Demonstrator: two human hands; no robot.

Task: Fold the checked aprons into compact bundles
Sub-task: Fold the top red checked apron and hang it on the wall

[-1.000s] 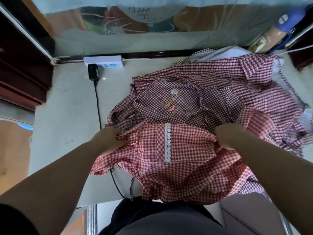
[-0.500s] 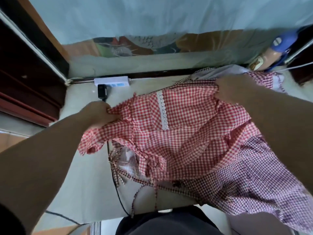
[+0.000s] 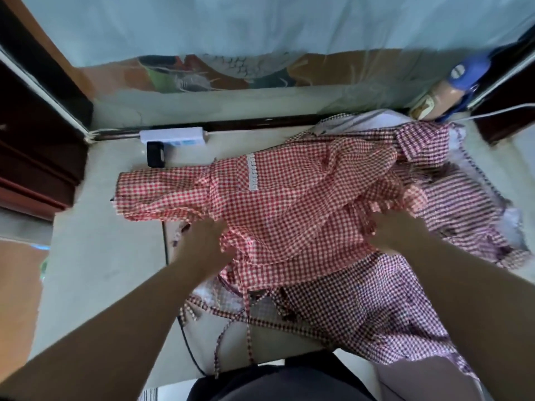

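Pale worktop (image 3: 95, 279) carries the work. Its near edge lies just before the person, and loose ties (image 3: 220, 351) hang over it. A darker apron (image 3: 362, 316) lies crumpled at near right, partly under the red apron (image 3: 289, 198), which is spread across the middle with its lace strip up. The left hand (image 3: 202, 244) pinches the red apron's near-left hem with curled fingers. The right hand (image 3: 396, 231) rests on its near-right part, and blur hides the grip. Judgement: flatten the cloth, tuck the ties inward, then fold with edges matched, without dragging the lower apron. Open room lies to the left, crossed by a cable (image 3: 165, 244). Farther off, a plug (image 3: 155, 154) and power strip (image 3: 173, 136) sit near the apron's far-left corner.
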